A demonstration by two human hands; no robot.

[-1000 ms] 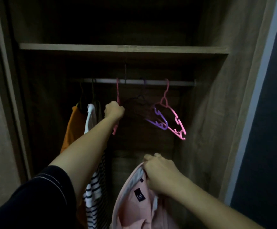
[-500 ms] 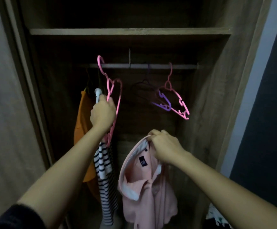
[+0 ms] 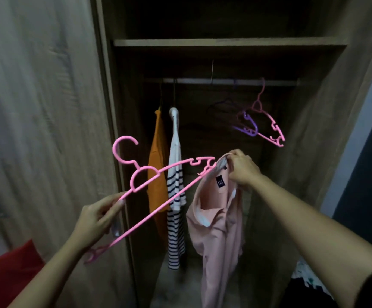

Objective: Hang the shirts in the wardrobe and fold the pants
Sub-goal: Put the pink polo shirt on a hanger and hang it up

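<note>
Head view showed the wardrobe point(image 3: 327, 107), its rail point(image 3: 225, 81) carrying an orange shirt point(image 3: 156, 174), a striped shirt point(image 3: 176, 196) and two empty hangers point(image 3: 258, 123). Before it hung the pink shirt point(image 3: 218, 230), the right hand point(image 3: 240, 170) pinching its collar. The left hand point(image 3: 96, 221) gripped a pink hanger point(image 3: 158, 192), its tip touching the collar. The dark neck label point(image 3: 220, 182) carried white lettering too blurred to read.

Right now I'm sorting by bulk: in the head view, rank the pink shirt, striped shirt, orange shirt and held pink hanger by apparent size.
1. pink shirt, nearest the camera
2. pink hanger, also near
3. striped shirt and orange shirt: similar, partly overlapping, unranked
</note>
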